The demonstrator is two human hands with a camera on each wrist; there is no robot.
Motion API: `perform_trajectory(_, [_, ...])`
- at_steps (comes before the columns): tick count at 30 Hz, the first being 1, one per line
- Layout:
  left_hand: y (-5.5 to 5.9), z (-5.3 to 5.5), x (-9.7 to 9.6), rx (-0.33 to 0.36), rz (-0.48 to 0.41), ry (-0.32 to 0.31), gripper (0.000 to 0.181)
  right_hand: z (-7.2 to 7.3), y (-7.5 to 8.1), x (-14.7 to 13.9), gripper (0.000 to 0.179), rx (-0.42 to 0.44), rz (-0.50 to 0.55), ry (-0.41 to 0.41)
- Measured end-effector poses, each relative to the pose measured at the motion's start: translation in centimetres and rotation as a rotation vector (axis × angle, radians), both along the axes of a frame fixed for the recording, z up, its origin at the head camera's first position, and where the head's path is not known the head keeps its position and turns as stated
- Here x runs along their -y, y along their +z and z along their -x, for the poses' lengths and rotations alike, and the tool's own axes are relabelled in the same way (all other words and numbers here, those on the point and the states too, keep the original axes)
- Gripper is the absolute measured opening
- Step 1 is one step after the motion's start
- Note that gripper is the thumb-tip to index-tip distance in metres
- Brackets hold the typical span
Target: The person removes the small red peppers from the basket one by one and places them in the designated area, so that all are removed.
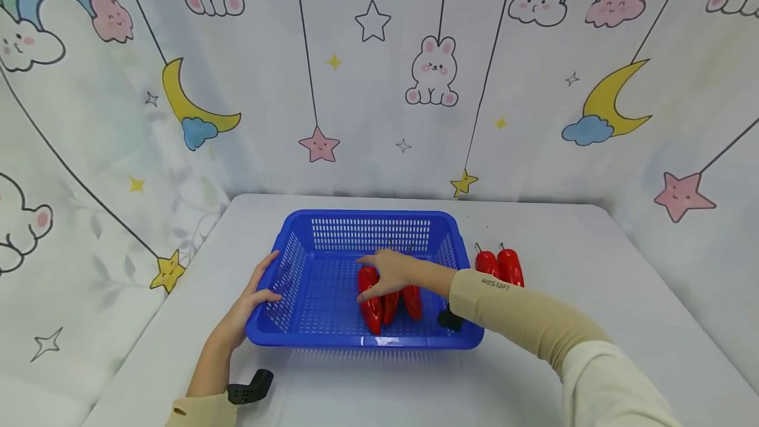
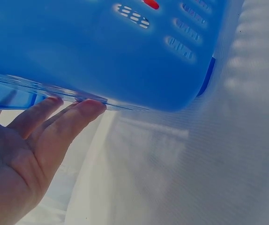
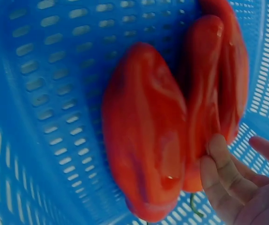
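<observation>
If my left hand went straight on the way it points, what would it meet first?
The blue basket: the left hand grips its left side, so going on would most likely push the basket itself. Depth past that wall is hard to judge.

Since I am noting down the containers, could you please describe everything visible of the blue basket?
The blue basket is rectangular and looks like plastic, with rounded corners, a solid rim, and slotted walls and floor. It sits open side up on the white table. At least three red peppers lie in it. The left hand touches its left rim; whether the right hand, reaching inside, touches it cannot be told.
</observation>
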State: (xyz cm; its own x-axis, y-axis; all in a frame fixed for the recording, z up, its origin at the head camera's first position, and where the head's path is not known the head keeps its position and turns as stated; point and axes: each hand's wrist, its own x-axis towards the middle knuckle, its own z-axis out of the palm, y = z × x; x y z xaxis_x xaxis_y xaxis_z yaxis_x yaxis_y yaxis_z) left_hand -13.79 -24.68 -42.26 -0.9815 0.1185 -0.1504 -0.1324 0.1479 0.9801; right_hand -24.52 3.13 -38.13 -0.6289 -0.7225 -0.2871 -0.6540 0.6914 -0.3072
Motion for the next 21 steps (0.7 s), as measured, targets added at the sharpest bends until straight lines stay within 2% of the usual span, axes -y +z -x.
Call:
perform_trajectory(9, [0.3, 0.6, 0.0, -0.019, 0.0, -0.019, 0.075, -0.2, -0.5, 0.1, 0.082, -0.088, -0.066, -0.01])
perform_trajectory(15, [-0.2, 0.2, -0.2, 0.003, -0.009, -0.029, 0.074, -1.2, -1.7, 0.7, 0.087, -0.176, -0.154, 0.002])
perform_trajectory(21, [-0.2, -0.3, 0.1, 0.003, 0.01, -0.013, 0.075, -1.6, -2.3, 1.5, 0.091, -0.24, -0.188, 0.018])
